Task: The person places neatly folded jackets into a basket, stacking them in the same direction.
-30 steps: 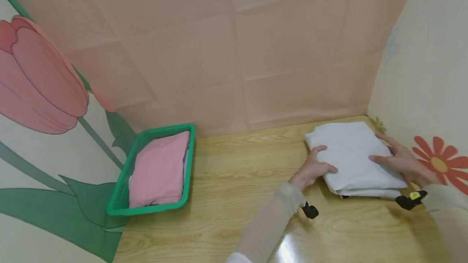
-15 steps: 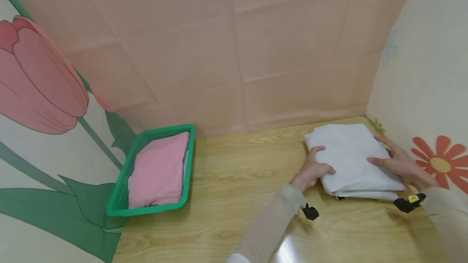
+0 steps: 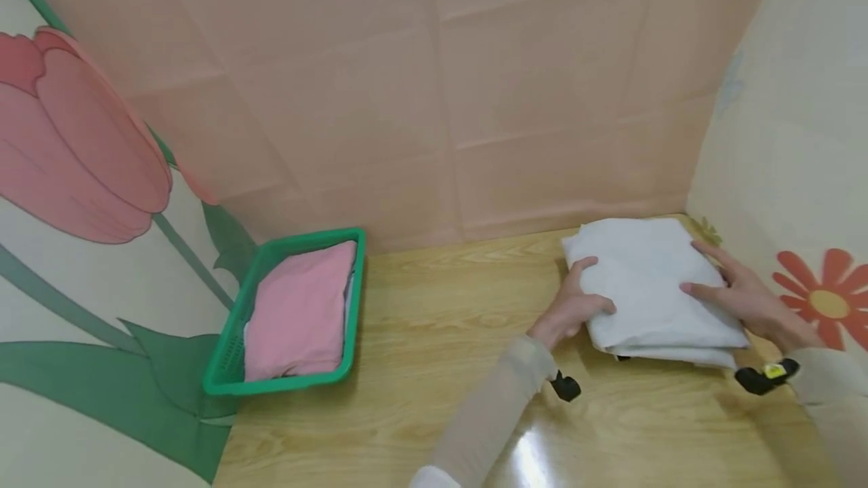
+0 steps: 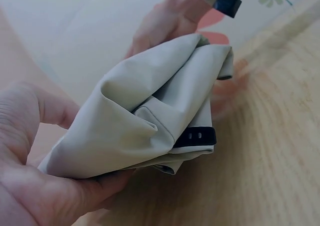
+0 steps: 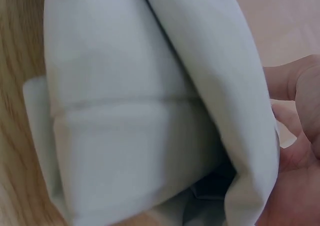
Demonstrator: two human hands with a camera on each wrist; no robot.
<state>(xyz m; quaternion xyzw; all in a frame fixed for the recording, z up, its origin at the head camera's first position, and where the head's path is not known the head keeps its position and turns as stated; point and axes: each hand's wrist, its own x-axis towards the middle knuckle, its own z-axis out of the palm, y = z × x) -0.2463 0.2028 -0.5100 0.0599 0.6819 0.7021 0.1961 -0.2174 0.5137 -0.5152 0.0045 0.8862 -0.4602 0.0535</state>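
Observation:
A folded white garment lies between my two hands at the right of the wooden table. At its left edge my left hand grips it, thumb on top; in the left wrist view fingers of the left hand reach under the folds. On the opposite edge my right hand holds the garment, thumb over the top, other fingers mostly hidden behind it. A black strip with small slots shows among the layers. In the right wrist view the garment's folded side fills most of the picture, with the right hand beside it.
At the left stands a green plastic basket with a folded pink garment on top inside. Behind the wooden table hangs a creased pinkish sheet. A wall with a red flower rises close to the right hand.
Both hands and the white garment have shifted slightly left and upward against the table. The grip looks the same, and the basket stays put while the view shifts a little.

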